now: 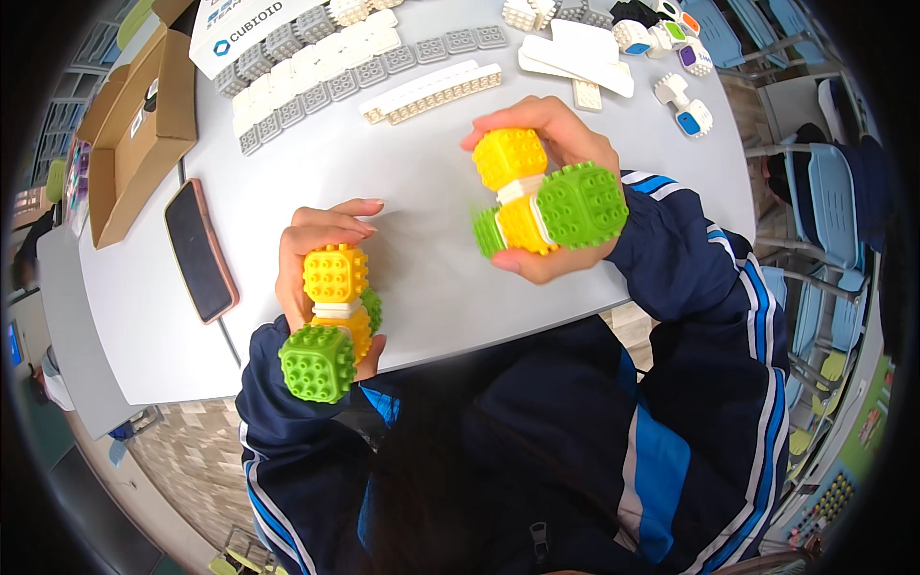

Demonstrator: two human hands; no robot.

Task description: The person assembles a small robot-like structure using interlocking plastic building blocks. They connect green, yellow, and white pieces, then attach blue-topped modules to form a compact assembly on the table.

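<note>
My left hand (295,251) is wrapped round a cluster of studded building blocks (335,275), with two yellow blocks joined by a white connector and green blocks at the sides. A similar yellow and green block cluster (510,157) sits in my right hand (565,134), its fingers curled behind and the thumb below. One green block at that cluster's left side looks smeared by motion. Both clusters are held apart from each other above the near part of the table. Parts of the palms and fingers are hidden behind the blocks.
On the white table (422,201) lie a phone (201,249) and an opened cardboard box (144,144) at left. Rows of grey and white studded pieces (355,81) line the back, near white plates (580,62). White blocks with coloured faces (685,105) stand back right.
</note>
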